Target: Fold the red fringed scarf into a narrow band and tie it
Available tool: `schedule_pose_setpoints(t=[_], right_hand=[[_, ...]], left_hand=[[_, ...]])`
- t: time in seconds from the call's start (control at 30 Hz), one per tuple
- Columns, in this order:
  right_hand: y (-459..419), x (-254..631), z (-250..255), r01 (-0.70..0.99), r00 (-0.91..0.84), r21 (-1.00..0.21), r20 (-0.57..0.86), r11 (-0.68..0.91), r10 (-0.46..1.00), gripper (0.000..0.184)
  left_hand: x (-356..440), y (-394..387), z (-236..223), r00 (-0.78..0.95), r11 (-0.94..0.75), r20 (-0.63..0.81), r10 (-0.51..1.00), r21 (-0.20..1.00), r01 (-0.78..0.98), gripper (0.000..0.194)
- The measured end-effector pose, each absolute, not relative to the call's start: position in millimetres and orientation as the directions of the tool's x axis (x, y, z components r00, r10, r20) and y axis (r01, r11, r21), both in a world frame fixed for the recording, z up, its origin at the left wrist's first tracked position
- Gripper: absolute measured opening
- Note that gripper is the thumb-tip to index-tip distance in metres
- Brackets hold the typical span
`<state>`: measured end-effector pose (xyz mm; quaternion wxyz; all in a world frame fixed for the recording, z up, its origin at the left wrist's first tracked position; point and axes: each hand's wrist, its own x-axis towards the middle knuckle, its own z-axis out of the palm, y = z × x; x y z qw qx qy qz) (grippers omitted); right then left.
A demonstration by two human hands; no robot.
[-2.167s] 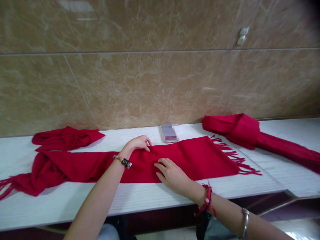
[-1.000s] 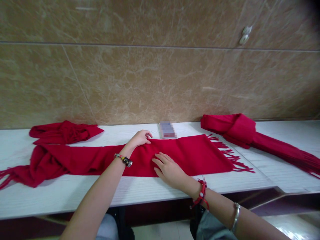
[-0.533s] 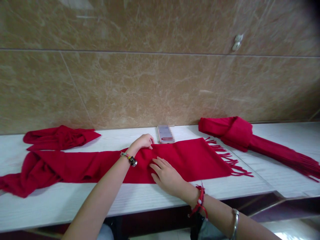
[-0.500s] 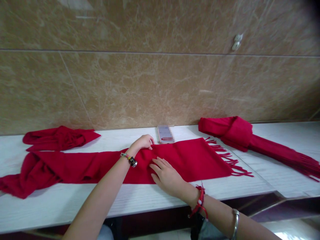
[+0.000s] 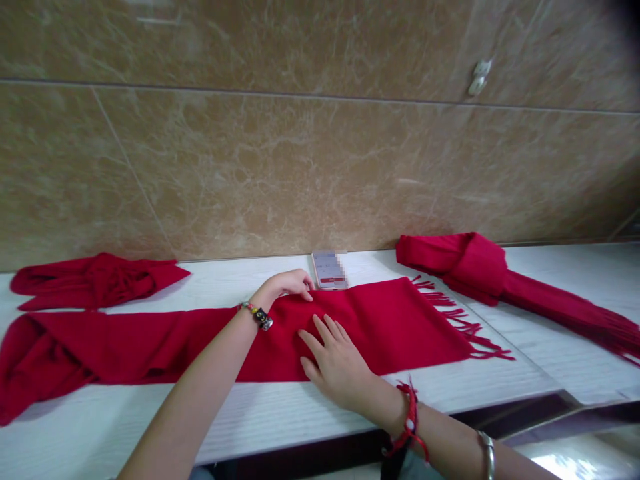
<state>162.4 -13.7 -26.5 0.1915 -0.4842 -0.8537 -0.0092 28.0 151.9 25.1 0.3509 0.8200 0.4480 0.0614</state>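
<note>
A red fringed scarf (image 5: 380, 327) lies stretched lengthwise on the white table, smooth at its right part and bunched and twisted at the left. Over its middle, my right hand (image 5: 340, 367) rests palm down with the fingers spread on the cloth. My left hand (image 5: 290, 285) is at the scarf's far edge, its fingers bent beyond the edge and the thumb apart from them on the cloth side. The tassels fan out at the right end. The scarf's left end runs out of view.
A phone (image 5: 329, 270) lies just behind the scarf. A bunched red cloth (image 5: 100, 280) sits at the back left, and a folded red scarf (image 5: 475, 267) with fringe at the back right. A marbled wall (image 5: 280, 167) borders the white table (image 5: 280, 420).
My left hand has slid slightly right along the far edge. The fingers of my right hand have spread wider on the cloth. The bunched left part of the scarf has shifted left in view.
</note>
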Motion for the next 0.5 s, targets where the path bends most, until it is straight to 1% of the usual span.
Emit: schedule_pose_setpoints(t=[0.1, 0.17, 0.23, 0.33, 0.4, 0.5], right_hand=[[-15, 163, -25, 0.833, -0.462, -0.165, 0.316, 0.528, 0.828, 0.042], [-15, 164, -24, 0.835, -0.465, -0.161, 0.304, 0.526, 0.832, 0.042], [-15, 164, -24, 0.837, -0.467, -0.158, 0.293, 0.524, 0.834, 0.043], [-15, 164, -26, 0.840, -0.465, -0.160, 0.278, 0.518, 0.841, 0.043], [-15, 164, -28, 0.853, -0.445, -0.164, 0.270, 0.496, 0.854, 0.045], [-15, 164, -27, 0.889, -0.377, -0.168, 0.262, 0.426, 0.889, 0.056]], left_hand=[[29, 149, 27, 0.627, -0.347, -0.210, 0.750, 0.682, 0.644, 0.027], [32, 146, 27, 0.625, -0.323, -0.230, 0.746, 0.695, 0.643, 0.033], [35, 145, 24, 0.601, -0.334, -0.219, 0.769, 0.663, 0.670, 0.036], [40, 144, 18, 0.552, -0.388, -0.128, 0.824, 0.582, 0.714, 0.033], [42, 142, 13, 0.526, -0.400, -0.085, 0.846, 0.552, 0.732, 0.032], [45, 138, 9, 0.509, -0.412, -0.063, 0.858, 0.508, 0.757, 0.033]])
